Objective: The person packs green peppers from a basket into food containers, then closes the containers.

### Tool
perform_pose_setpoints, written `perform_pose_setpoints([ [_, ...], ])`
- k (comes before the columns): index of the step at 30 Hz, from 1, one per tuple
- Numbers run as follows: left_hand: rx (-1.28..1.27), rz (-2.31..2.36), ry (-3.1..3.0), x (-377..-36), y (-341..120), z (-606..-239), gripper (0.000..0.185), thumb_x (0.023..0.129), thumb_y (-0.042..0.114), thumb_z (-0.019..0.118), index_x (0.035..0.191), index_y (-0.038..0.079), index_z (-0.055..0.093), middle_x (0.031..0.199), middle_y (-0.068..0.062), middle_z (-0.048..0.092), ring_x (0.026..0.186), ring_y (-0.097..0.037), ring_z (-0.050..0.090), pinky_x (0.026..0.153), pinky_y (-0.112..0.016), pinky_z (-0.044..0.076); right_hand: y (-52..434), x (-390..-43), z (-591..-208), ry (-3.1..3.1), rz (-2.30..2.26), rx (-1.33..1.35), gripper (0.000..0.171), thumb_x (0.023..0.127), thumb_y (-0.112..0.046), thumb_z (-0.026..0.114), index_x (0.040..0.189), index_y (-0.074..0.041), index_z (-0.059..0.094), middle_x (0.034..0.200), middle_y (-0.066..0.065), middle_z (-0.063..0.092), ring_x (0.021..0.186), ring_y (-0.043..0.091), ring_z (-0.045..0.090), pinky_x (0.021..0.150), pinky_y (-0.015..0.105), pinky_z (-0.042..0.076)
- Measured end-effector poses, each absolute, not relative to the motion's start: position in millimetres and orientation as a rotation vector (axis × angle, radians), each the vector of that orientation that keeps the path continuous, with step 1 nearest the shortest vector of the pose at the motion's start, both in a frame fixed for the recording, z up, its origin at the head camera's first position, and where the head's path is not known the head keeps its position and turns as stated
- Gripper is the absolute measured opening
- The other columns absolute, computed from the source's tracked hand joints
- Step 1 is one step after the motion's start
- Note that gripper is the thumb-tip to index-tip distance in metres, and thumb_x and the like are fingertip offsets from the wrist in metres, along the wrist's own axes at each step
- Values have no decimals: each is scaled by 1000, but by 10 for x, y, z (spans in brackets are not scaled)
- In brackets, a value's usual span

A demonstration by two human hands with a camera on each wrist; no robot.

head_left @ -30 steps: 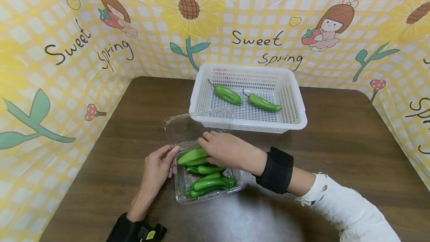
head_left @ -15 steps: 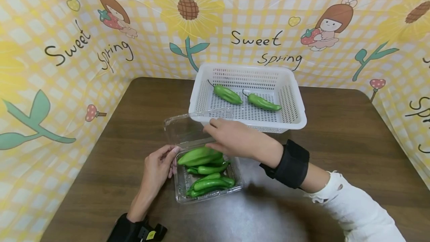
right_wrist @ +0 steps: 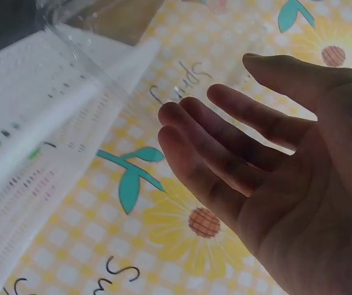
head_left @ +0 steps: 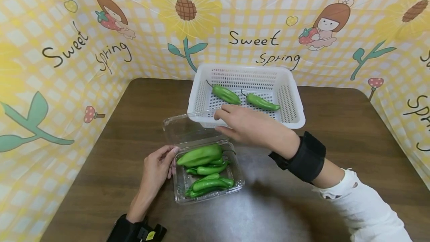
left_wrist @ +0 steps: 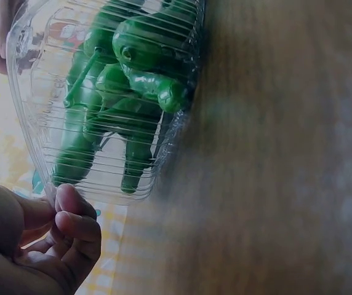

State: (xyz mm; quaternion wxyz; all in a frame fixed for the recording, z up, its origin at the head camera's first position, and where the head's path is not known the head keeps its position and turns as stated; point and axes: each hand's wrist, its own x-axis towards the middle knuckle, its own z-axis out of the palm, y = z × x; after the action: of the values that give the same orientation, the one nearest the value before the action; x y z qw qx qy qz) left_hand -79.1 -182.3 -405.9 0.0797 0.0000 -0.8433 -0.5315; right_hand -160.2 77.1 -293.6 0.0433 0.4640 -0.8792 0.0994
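My left hand [head_left: 158, 167] pinches the left rim of a clear plastic clamshell box [head_left: 209, 198] between thumb and fingers, as the left wrist view shows up close. Several green peppers [head_left: 212, 184] lie in the box, the largest pepper [head_left: 199, 155] along its back side. The box's hinged lid [head_left: 188, 133] stands raised behind, leaning toward a white basket. My right hand [head_left: 256, 126] is over the basket's front rim, beside the lid's right edge. In the right wrist view its fingers [right_wrist: 207, 178] are spread and relaxed, holding nothing.
The white slotted basket [head_left: 297, 117] stands at the back of the brown wooden table [head_left: 141, 111]. Inside it lie two green peppers [head_left: 262, 102]. A yellow checked cloth [head_left: 215, 14] hangs behind and along the sides.
My right hand has risen from the peppers in the box and moved back and right to the basket's front edge, uncovering the large pepper. The left hand keeps its place at the rim.
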Motion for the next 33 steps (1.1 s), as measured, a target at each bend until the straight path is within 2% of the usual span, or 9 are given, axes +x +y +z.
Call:
perform_pose_setpoints([
  [5,2,-1592,-2521,-799,-1825,-4063,18,101,11,58,98,-1,70,64,-19,60,43,-27,56,39,-32,47,878,-1608,-2790,-2652,319,1377,22,101,-25,60,115,-8,63,104,5,64,78,13,62,70,29,53],
  [9,-4,-1591,-2519,-806,-1828,-4066,18,101,11,58,98,-1,70,65,-19,60,44,-28,56,39,-31,47,974,-1664,-2678,-2611,407,1335,15,99,-22,62,105,-8,63,96,3,63,75,14,59,68,30,51],
  [13,1,-1596,-2517,-803,-1831,-4066,18,101,11,58,99,-1,70,65,-19,61,43,-26,55,38,-31,47,1048,-1769,-2585,-2640,509,1304,11,100,-18,61,98,-8,62,93,3,62,80,15,59,72,30,51],
  [17,8,-1601,-2517,-797,-1830,-4054,18,101,11,58,99,-2,71,65,-20,61,42,-25,55,39,-32,47,1110,-1899,-2535,-2694,508,1247,10,101,-16,58,101,-6,62,96,6,64,87,18,63,77,33,54],
  [22,3,-1601,-2506,-818,-1857,-4133,17,100,11,58,99,-1,71,64,-19,60,42,-26,55,38,-31,47,1187,-2086,-2538,-2669,423,1168,12,100,-15,58,104,-4,62,97,10,65,87,22,64,75,36,54],
  [27,3,-1592,-2490,-877,-1941,-4349,18,101,17,59,100,5,71,64,-13,61,41,-21,55,37,-30,46,1238,-2334,-2546,-2750,347,1038,18,100,-16,56,110,-3,62,100,12,65,85,26,64,73,38,53],
  [33,-3,-1597,-2483,-899,-1990,-4431,19,101,24,59,100,10,72,64,-9,61,42,-19,55,37,-30,46,1234,-2661,-2546,-2895,314,967,24,102,-15,51,117,1,59,106,19,65,91,31,63,79,42,52],
])
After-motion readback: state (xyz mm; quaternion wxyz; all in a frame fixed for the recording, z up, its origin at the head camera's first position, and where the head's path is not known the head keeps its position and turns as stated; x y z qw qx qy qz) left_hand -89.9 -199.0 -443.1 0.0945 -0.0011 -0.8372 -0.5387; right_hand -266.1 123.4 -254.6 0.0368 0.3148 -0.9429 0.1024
